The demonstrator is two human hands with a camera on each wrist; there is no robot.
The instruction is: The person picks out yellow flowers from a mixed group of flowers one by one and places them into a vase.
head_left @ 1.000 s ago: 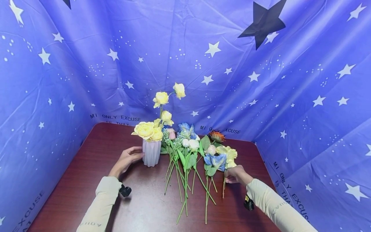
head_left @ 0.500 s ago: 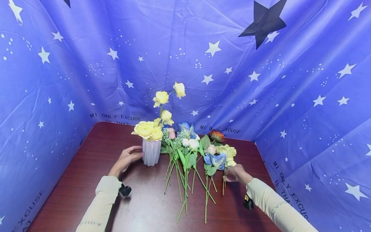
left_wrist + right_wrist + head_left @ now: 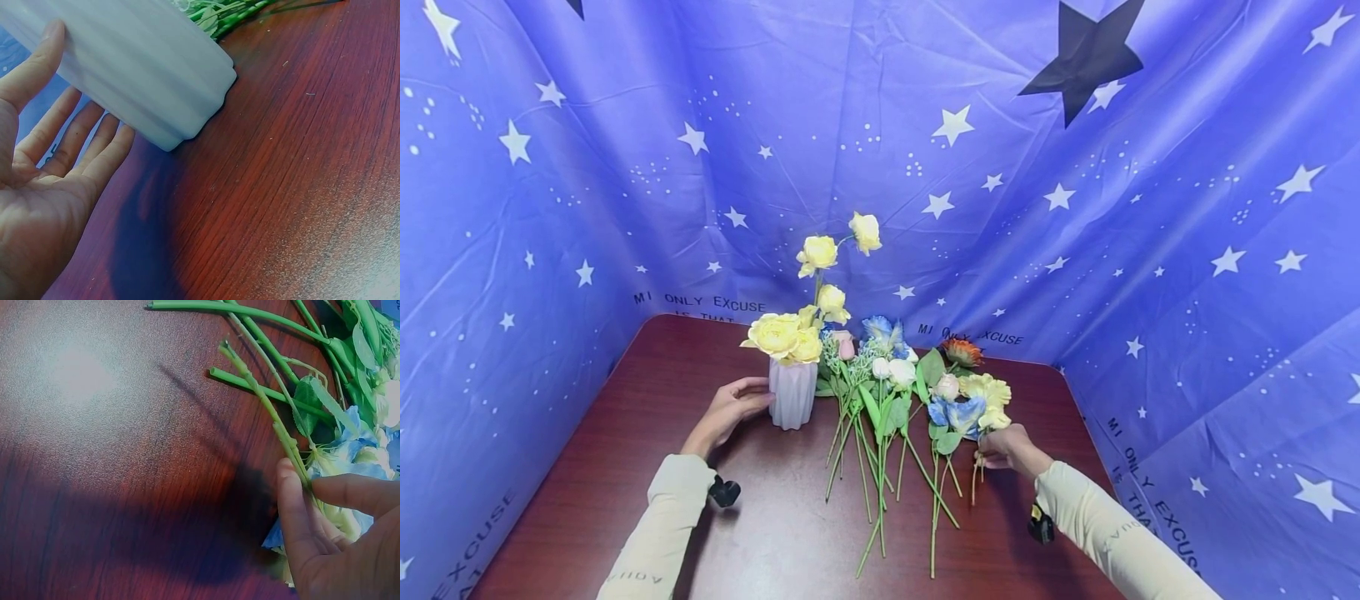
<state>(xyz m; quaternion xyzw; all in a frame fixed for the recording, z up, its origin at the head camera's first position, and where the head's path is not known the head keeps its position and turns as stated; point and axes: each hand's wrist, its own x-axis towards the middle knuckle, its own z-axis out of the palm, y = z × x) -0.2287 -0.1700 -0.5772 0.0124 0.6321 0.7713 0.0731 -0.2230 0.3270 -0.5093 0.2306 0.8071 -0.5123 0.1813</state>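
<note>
A pale lilac fluted vase [image 3: 792, 396] stands upright on the table, holding yellow flowers [image 3: 775, 335]. My left hand [image 3: 730, 410] is at its left side. In the left wrist view the thumb touches the vase [image 3: 150, 69], and the other fingers extend loosely along its lower side, not wrapped round it. On the right, my right hand [image 3: 1011, 448] pinches the stem of a ruffled yellow flower [image 3: 988, 396]. Thumb and forefinger meet on that stem [image 3: 281, 434] in the right wrist view, where its cut end sticks up past the fingertips. My palm partly hides the bloom.
Several loose flowers lie between my hands, including a blue iris-like bloom [image 3: 958, 415], white blooms [image 3: 901, 374], a pink one [image 3: 844, 345] and an orange one [image 3: 962, 352]. Their green stems [image 3: 881, 492] point toward me. Starry blue cloth surrounds the dark red table [image 3: 760, 517].
My right hand has drifted slightly left with the yellow flower, and its stem's lower end has shifted left and a little up. My left hand and the vase stay in place.
</note>
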